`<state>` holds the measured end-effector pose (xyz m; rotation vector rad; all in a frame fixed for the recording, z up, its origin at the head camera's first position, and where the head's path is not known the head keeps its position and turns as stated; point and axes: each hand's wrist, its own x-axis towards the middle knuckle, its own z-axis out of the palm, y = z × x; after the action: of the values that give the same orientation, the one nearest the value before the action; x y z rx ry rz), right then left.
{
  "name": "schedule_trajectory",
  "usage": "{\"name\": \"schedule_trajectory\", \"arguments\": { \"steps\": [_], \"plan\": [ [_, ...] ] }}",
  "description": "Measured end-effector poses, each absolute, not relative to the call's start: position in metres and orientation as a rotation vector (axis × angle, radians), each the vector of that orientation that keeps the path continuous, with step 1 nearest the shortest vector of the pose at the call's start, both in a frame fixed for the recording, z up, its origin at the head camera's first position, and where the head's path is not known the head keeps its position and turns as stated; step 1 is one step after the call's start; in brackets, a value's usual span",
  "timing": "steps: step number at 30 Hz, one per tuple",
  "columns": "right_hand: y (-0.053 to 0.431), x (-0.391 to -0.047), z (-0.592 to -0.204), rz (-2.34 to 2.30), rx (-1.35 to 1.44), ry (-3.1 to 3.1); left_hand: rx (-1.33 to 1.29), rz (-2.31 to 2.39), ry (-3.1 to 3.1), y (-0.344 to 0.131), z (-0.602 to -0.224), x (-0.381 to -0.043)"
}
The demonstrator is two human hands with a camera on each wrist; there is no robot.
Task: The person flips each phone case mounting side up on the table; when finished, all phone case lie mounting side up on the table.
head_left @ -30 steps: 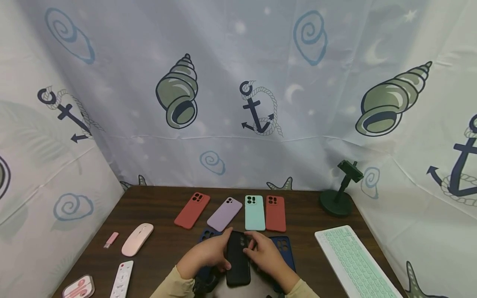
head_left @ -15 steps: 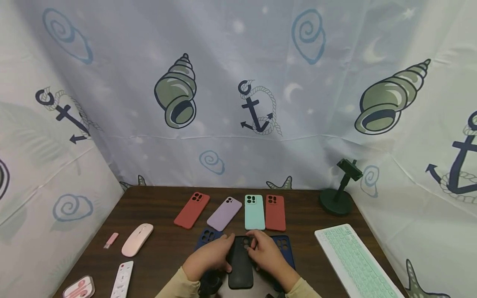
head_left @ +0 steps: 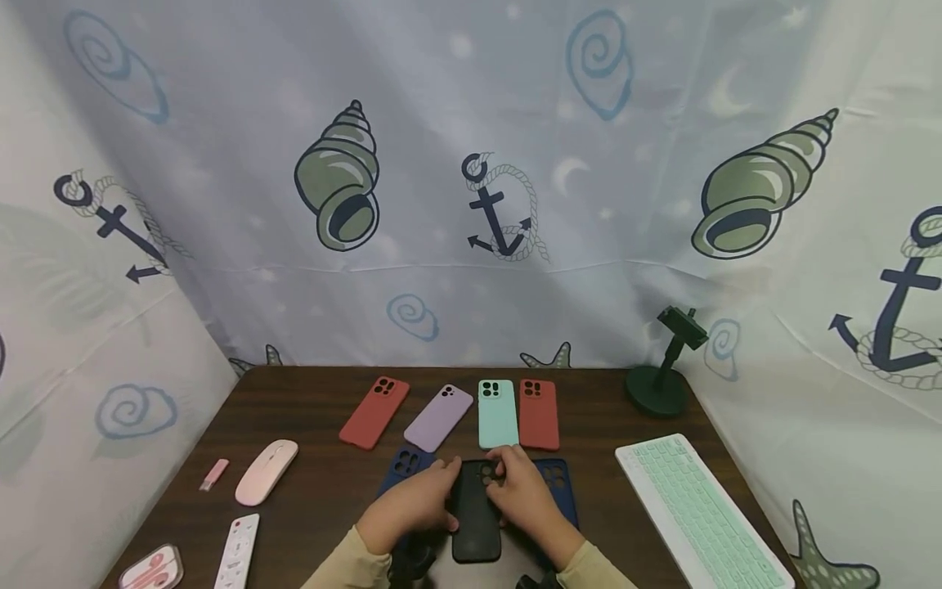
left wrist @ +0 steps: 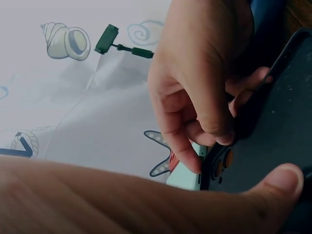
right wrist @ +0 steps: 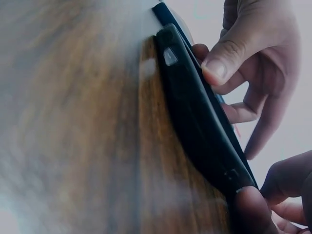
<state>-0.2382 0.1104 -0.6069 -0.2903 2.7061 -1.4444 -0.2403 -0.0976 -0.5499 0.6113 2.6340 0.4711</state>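
Observation:
Both hands hold a black phone case [head_left: 477, 523], its camera cutouts toward the far end, in front of me at the table's near side. My left hand [head_left: 412, 503] grips the left edge, with its thumb [left wrist: 282, 180] lying across the dark surface near the camera rings in the left wrist view. At the upper right corner, beside the cutouts, my right hand [head_left: 526, 495] pinches the case. Seen edge-on in the right wrist view, the case [right wrist: 195, 112] bows along its side. Whether a phone sits inside, I cannot tell.
Blue cases [head_left: 407, 464] lie partly hidden behind both hands. Farther back are red [head_left: 374, 413], lilac [head_left: 438, 417] and mint [head_left: 498, 415] cases. A mouse [head_left: 266, 473] and remote [head_left: 238, 550] lie left; a keyboard [head_left: 702, 507] and green stand [head_left: 658, 388] are right.
The black case has tilted so more of its face shows, and its top edge sits lower than a second ago. Both hands keep their hold. The head view has shifted slightly.

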Motion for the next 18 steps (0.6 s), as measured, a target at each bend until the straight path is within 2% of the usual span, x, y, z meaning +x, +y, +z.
{"name": "schedule_trajectory", "arguments": {
  "steps": [4,10,18],
  "plan": [
    [0.106,-0.234,-0.607,-1.438,-0.263,2.701,0.696,0.571,2.632,-0.110,-0.558,-0.239],
    [0.109,-0.233,-0.595,-1.572,-0.244,2.641,0.718,0.969,2.697,-0.123,-0.550,-0.240],
    [0.091,-0.229,-0.570,-1.807,-0.356,2.271,0.312,1.485,2.845,-0.160,-0.540,-0.241]
  ]
}}
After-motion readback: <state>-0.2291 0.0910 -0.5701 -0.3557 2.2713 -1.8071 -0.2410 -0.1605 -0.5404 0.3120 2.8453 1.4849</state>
